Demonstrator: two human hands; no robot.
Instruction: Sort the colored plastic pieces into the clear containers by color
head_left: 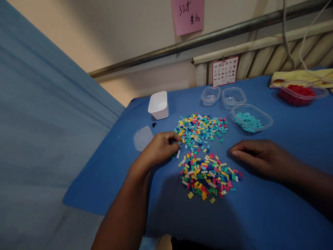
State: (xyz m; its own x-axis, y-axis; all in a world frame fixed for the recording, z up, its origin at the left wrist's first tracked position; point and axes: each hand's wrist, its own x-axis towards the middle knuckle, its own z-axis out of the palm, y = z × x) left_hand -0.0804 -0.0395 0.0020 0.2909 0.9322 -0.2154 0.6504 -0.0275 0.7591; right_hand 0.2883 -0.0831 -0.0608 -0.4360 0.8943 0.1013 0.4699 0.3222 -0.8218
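Two heaps of small plastic toy bricks lie on the blue cloth. The far heap (200, 126) holds many light-blue bricks; the near heap (210, 177) is mixed pink, yellow, green, white and dark blue. At the left edge of the far heap is my left hand (165, 146), its fingers curled down with thumb and forefinger close together among a few bricks. Whatever sits between those fingertips is hidden. My right hand (256, 156) rests on the cloth right of the heaps, thumb pressed to the bent fingers. Its inside cannot be seen. Beyond it stands a clear tub (267, 121) of light-blue bricks.
Two clear tubs (210, 95) (234, 97) stand at the back. A white box (159, 113) and a translucent lid (143, 138) are at left, near small black pieces (154, 124). Far right are a tub of red bricks (299, 95) and a yellow cloth (299, 76).
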